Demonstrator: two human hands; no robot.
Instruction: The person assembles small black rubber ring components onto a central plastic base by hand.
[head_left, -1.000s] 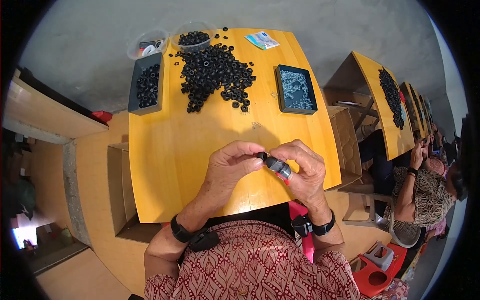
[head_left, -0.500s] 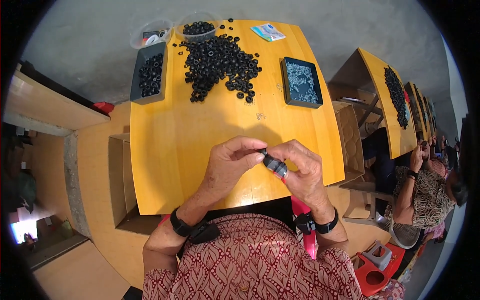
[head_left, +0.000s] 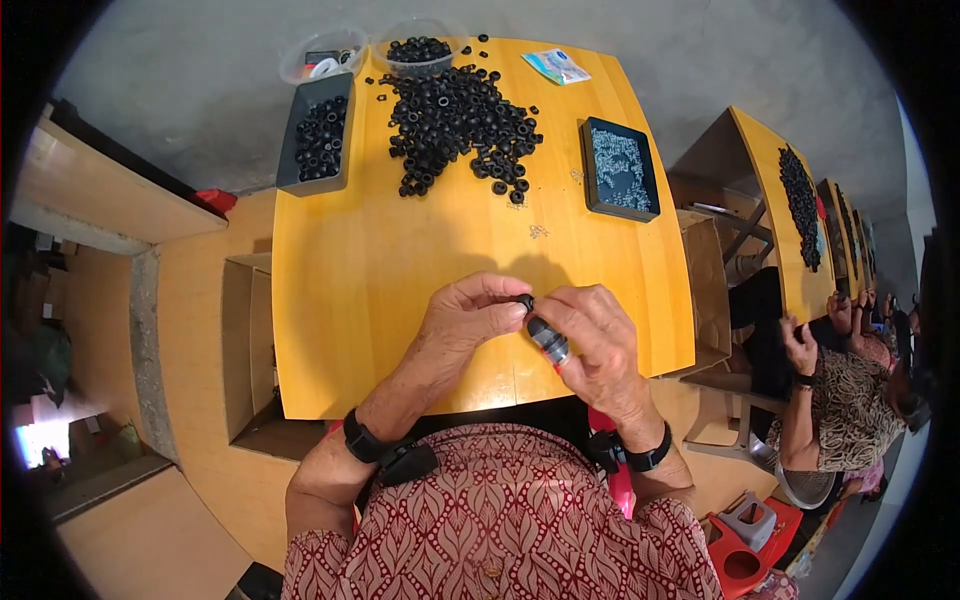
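The left hand [head_left: 470,320] pinches a black ring [head_left: 524,301] with fingers together over the table [head_left: 380,270], while the right hand [head_left: 600,335] clamps a tool [head_left: 548,340] against it, probably to steady both parts.

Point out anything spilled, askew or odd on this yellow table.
A few black rings lie scattered apart from the main pile, and small metal bits sit loose on the table outside the dark tray. Otherwise nothing stands out.
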